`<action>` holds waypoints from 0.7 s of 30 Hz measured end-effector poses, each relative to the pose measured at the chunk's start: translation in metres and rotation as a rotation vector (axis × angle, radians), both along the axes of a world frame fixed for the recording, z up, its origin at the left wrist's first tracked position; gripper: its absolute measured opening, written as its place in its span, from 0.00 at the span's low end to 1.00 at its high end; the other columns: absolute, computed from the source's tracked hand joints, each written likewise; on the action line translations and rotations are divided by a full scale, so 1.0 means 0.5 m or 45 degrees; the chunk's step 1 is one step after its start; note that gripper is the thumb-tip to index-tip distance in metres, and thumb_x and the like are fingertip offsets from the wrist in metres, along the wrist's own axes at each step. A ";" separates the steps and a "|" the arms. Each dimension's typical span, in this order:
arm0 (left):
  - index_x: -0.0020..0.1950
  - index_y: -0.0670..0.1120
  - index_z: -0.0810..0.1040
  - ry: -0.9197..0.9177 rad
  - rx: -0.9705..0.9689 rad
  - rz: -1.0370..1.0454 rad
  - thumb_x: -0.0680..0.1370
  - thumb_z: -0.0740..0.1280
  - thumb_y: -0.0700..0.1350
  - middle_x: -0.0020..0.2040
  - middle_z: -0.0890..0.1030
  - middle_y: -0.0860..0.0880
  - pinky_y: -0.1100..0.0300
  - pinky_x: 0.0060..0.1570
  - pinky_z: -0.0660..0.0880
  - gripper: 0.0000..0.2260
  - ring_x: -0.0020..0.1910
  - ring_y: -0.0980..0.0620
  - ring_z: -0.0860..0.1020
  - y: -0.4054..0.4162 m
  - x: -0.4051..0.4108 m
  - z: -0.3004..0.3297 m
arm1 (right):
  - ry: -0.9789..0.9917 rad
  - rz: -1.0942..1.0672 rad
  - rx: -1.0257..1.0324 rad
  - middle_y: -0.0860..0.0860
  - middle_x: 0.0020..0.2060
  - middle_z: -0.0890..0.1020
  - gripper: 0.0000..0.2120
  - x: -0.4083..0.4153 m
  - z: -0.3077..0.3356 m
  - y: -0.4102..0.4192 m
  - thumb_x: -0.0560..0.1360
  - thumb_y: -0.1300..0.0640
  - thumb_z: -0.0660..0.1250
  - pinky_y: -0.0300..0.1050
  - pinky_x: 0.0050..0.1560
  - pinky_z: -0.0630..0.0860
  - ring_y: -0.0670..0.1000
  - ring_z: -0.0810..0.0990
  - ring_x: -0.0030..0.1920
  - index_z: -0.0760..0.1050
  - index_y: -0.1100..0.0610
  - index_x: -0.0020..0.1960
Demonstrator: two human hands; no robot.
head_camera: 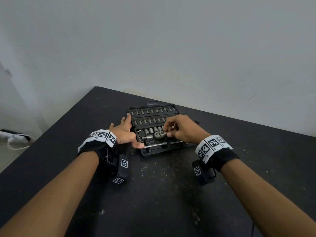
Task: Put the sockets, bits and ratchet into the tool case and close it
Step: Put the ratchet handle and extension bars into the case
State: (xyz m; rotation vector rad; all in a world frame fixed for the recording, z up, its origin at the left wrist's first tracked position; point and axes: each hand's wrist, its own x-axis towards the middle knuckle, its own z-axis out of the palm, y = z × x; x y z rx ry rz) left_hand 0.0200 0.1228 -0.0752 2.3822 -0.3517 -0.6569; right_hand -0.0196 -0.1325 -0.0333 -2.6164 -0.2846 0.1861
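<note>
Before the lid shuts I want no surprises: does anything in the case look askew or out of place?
Nothing stands out. The sockets and bits stand in their rows in the tool case.

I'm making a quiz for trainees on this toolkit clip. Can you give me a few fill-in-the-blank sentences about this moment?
1. The tool case lies ____ on the black table.
2. The right hand pinches the ____ at its round head.
3. The left hand rests at the case's ____ edge, fingers spread.
4. Each wrist wears a band of black-and-white ____.

Missing words: open; ratchet; left; markers
</note>
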 end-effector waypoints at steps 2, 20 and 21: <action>0.79 0.45 0.28 0.001 0.024 -0.009 0.70 0.78 0.54 0.83 0.47 0.48 0.38 0.73 0.30 0.62 0.80 0.53 0.35 0.000 0.001 0.001 | -0.010 -0.010 -0.022 0.47 0.42 0.84 0.07 0.004 -0.002 0.008 0.74 0.63 0.76 0.32 0.39 0.70 0.41 0.77 0.38 0.84 0.52 0.46; 0.79 0.45 0.29 -0.002 0.070 -0.004 0.70 0.78 0.55 0.83 0.44 0.46 0.40 0.75 0.31 0.62 0.80 0.51 0.35 0.000 0.003 -0.002 | -0.328 -0.499 0.084 0.48 0.50 0.87 0.10 0.021 0.004 -0.062 0.79 0.62 0.70 0.34 0.54 0.77 0.42 0.83 0.48 0.86 0.53 0.57; 0.79 0.45 0.29 -0.001 0.069 -0.009 0.70 0.78 0.55 0.83 0.44 0.46 0.40 0.75 0.31 0.62 0.80 0.52 0.35 0.000 0.003 -0.002 | -0.387 -0.621 0.100 0.51 0.53 0.87 0.12 0.026 0.005 -0.087 0.80 0.63 0.68 0.37 0.59 0.78 0.47 0.85 0.51 0.85 0.56 0.59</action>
